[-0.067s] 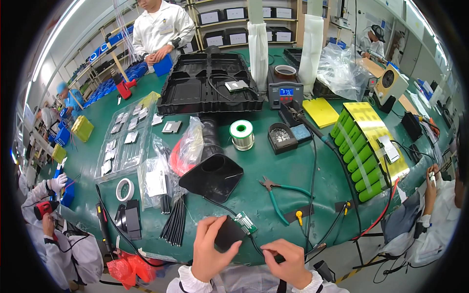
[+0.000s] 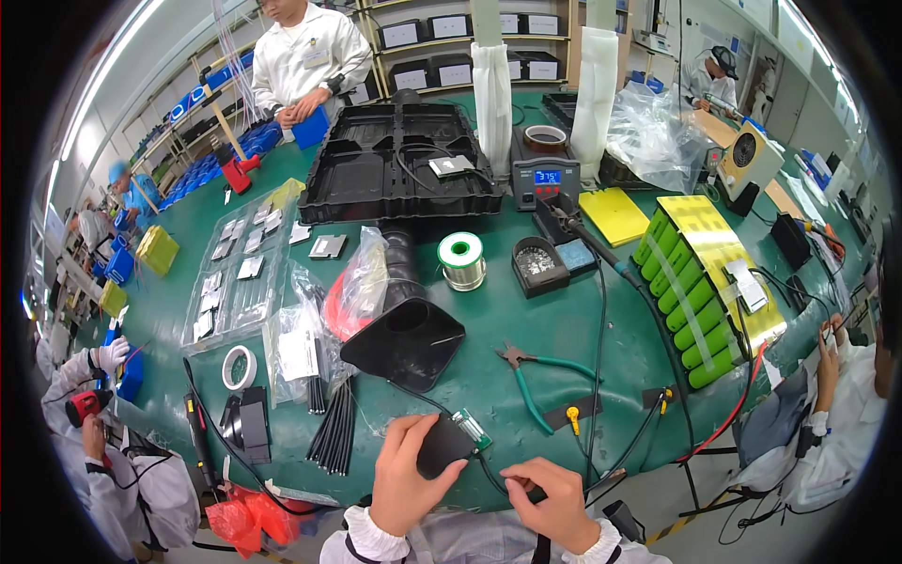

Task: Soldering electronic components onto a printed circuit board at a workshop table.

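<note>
My left hand (image 2: pixel 406 481) is closed around a thin black rectangular piece (image 2: pixel 444 447), thumb on its near corner. At the far right edge of that piece is a small green circuit board (image 2: pixel 473 428) with silvery parts on it. Whether the two are joined I cannot tell. One black cable (image 2: pixel 420 395) runs from the board toward a black funnel-shaped nozzle (image 2: pixel 413 343); another black cable (image 2: pixel 489 472) leaves its near end. My right hand (image 2: pixel 552 500) pinches that near cable between thumb and fingers, close to the table's front edge.
Green-handled pliers (image 2: pixel 532 395) lie right of the board. Beyond are a solder spool (image 2: pixel 461 263), a soldering station (image 2: pixel 546 183) and a green-celled battery pack (image 2: pixel 691 296). Bundled black wires (image 2: pixel 334 437), a tape roll (image 2: pixel 240 368) and a clear tray (image 2: pixel 235 273) are leftward. People work nearby.
The circuit board has tipped slightly, so its face shows narrower. Both hands keep their grips almost in place, and the whole view has shifted a little.
</note>
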Tool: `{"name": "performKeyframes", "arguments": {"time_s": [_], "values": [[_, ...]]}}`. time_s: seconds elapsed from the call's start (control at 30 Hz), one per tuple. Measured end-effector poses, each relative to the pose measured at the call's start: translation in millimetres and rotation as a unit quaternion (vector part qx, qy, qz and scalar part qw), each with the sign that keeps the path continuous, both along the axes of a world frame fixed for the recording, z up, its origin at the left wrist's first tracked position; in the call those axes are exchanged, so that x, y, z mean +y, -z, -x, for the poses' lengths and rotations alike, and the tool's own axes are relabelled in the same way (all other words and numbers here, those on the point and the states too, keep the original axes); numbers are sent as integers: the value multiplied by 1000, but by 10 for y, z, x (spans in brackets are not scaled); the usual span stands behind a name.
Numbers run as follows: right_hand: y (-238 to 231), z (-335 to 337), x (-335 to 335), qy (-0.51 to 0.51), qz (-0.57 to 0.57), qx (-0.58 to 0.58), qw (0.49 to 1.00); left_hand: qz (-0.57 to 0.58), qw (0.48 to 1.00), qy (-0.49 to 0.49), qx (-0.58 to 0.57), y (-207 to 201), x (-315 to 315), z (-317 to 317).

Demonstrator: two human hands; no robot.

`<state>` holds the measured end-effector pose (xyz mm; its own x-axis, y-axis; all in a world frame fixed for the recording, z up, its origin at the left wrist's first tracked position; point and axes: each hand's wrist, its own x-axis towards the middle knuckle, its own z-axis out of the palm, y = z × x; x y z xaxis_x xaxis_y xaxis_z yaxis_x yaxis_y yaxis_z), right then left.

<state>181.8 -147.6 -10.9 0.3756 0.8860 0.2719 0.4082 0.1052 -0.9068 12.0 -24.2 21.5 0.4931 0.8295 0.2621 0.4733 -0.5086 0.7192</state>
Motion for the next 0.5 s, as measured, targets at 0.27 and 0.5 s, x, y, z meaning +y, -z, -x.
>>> {"name": "performKeyframes", "arguments": {"time_s": [0.27,0.5], "values": [[64,-29,10,-9,51,-20,998,-27,999,19,25,171,50,-116],[21,-25,47,-11,55,-51,997,-19,999,24,41,155,40,-145]]}}
